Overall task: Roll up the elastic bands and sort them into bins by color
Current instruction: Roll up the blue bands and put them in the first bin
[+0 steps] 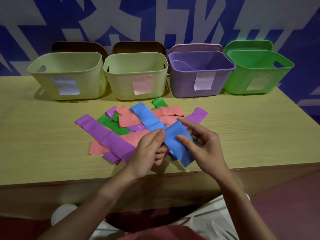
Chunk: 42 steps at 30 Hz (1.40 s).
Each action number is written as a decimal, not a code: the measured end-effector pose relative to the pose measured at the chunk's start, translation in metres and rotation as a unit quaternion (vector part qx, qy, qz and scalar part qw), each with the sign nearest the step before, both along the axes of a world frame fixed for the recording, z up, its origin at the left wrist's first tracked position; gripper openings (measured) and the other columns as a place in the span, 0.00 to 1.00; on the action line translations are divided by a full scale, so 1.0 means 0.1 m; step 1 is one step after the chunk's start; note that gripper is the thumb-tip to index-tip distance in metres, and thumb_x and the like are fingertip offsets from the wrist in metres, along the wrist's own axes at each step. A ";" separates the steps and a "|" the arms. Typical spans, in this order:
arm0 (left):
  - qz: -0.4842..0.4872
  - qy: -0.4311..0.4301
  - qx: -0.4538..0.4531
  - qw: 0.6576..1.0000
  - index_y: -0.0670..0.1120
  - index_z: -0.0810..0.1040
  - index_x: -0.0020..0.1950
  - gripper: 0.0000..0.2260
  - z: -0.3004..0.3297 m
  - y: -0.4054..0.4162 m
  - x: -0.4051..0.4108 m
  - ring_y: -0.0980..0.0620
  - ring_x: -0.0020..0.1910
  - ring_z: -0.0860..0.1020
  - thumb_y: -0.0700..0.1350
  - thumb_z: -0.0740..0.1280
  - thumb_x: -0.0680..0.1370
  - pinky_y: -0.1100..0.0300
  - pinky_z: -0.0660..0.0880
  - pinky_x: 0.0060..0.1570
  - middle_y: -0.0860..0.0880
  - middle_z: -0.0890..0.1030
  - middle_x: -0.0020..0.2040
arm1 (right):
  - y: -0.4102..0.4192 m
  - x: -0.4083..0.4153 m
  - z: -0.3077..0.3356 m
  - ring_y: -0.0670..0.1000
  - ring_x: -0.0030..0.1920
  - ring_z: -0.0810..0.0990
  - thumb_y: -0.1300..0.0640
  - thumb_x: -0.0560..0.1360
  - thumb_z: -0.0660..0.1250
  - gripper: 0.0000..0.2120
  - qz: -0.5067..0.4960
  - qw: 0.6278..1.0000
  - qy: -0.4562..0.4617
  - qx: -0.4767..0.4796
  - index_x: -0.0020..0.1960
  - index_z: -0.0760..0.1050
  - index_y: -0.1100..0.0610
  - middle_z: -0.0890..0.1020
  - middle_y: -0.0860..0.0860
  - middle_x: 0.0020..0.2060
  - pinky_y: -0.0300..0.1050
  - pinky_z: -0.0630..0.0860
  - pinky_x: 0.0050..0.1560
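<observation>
Both hands' grip on blue band (150, 118), wood table (242, 129), blue/grey wall (155, 19)

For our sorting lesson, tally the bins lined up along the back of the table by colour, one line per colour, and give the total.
Pale yellow bins: 2
Purple bin: 1
Green bin: 1
Total: 4 bins

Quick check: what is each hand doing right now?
Left hand: pinches the blue band between thumb and fingers.
Right hand: holds the folded near end of the same blue band, thumb pressed on top.
</observation>
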<state>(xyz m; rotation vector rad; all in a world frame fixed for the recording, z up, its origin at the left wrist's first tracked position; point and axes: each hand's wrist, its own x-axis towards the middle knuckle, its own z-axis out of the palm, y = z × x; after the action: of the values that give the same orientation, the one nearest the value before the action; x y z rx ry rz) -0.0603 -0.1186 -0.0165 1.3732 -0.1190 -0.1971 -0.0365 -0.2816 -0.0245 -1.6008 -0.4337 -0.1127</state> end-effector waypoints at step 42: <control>0.020 -0.102 0.148 0.984 0.44 0.66 0.39 0.15 -0.05 0.05 0.01 0.60 0.25 0.61 0.52 0.59 0.80 0.69 0.59 0.25 0.57 0.64 0.27 | 0.06 -0.01 0.11 0.41 0.43 0.83 0.58 0.68 0.71 0.09 0.006 0.997 0.055 0.052 0.48 0.80 0.53 0.85 0.42 0.40 0.35 0.78 0.45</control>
<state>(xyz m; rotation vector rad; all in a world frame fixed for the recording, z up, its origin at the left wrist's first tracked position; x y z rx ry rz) -0.0596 -0.1140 -0.0220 1.6892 -0.2395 -0.0396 -0.0373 -0.2760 -0.0138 -1.4948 -0.3466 -0.0371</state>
